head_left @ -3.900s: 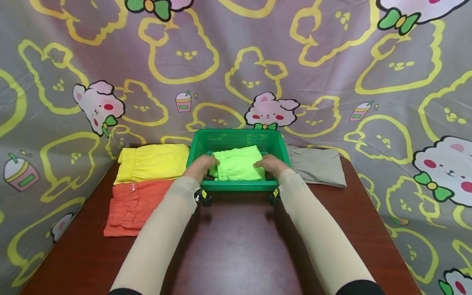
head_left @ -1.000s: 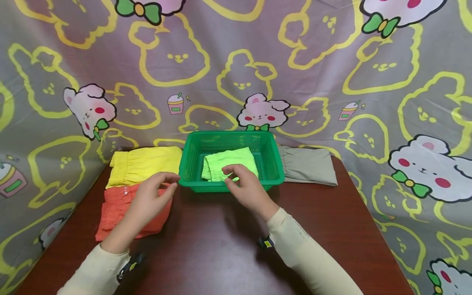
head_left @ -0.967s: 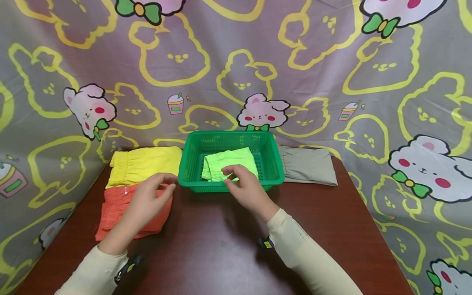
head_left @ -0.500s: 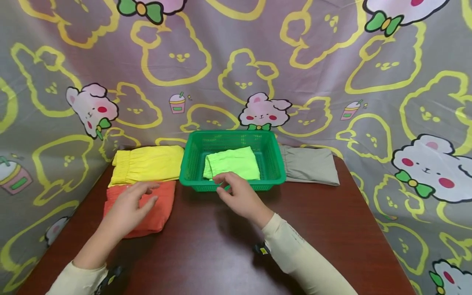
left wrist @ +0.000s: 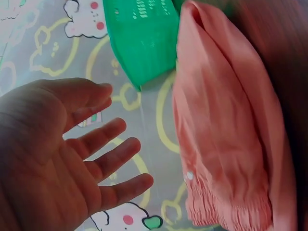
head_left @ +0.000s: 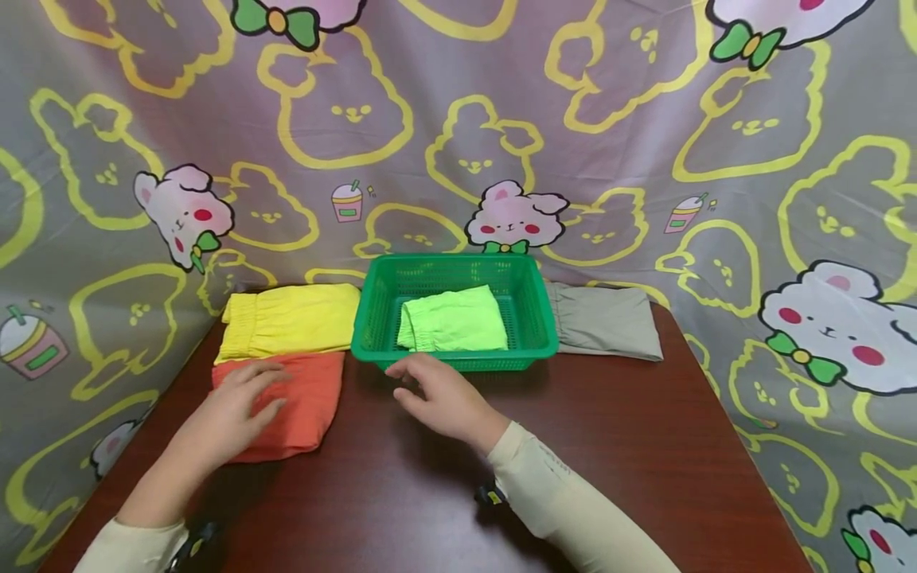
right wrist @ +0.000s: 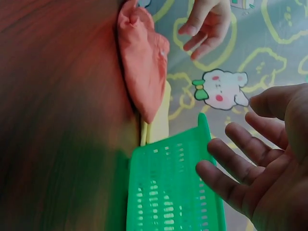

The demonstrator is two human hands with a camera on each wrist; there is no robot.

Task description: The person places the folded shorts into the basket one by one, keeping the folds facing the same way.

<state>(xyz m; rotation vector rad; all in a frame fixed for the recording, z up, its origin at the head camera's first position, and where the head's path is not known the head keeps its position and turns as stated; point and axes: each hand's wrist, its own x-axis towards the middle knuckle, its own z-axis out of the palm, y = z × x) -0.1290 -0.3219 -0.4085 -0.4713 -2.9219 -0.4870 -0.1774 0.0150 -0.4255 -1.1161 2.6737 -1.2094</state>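
Folded orange-red cloth garment (head_left: pixel 310 407), near left, likely light, floppy, best held by side edges; left hand (head_left: pixel 228 419), right hand (head_left: pixel 447 399) spread, empty.

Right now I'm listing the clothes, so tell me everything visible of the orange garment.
The orange garment is wrinkled, soft-looking cloth, folded, with a gathered, elastic-looking band and a pale mark beside it. It lies on the dark table, its far edge meeting the yellow garment. The left hand hovers above, not touching.
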